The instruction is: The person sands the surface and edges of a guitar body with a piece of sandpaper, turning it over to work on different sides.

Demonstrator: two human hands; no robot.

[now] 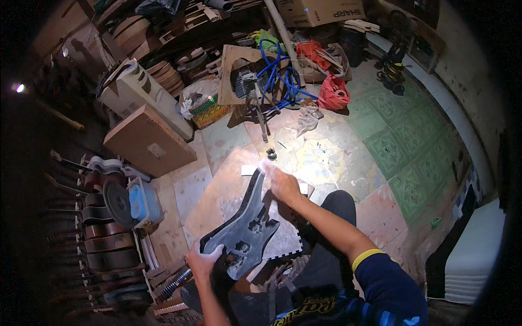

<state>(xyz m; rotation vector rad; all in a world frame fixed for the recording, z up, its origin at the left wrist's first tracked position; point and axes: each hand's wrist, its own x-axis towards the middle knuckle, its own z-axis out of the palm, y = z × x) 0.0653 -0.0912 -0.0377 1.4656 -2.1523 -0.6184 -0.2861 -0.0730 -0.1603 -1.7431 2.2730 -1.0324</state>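
Observation:
A dark grey electric guitar body (231, 231) with cut-out cavities and long horns lies tilted across my lap. My left hand (204, 261) grips its lower left edge, thumb on the upper face and fingers out of sight beneath. At the far tip of the long horn, my right hand (283, 183) is closed, its fingers pressed together against the edge. Those fingertips look whitish; whether they hold a small sheet or are only dusty I cannot make out. Under the body lies a pale foam mat (285, 244) with a toothed edge.
A small dark round object (271, 154) stands on the tiles past my right hand. Farther off are a wooden-framed fan (234, 73), a coiled blue hose (283, 70) and a red bag (333, 92). Guitars (100, 231) stand racked at left, near a blue container (142, 202) and a cardboard box (149, 144).

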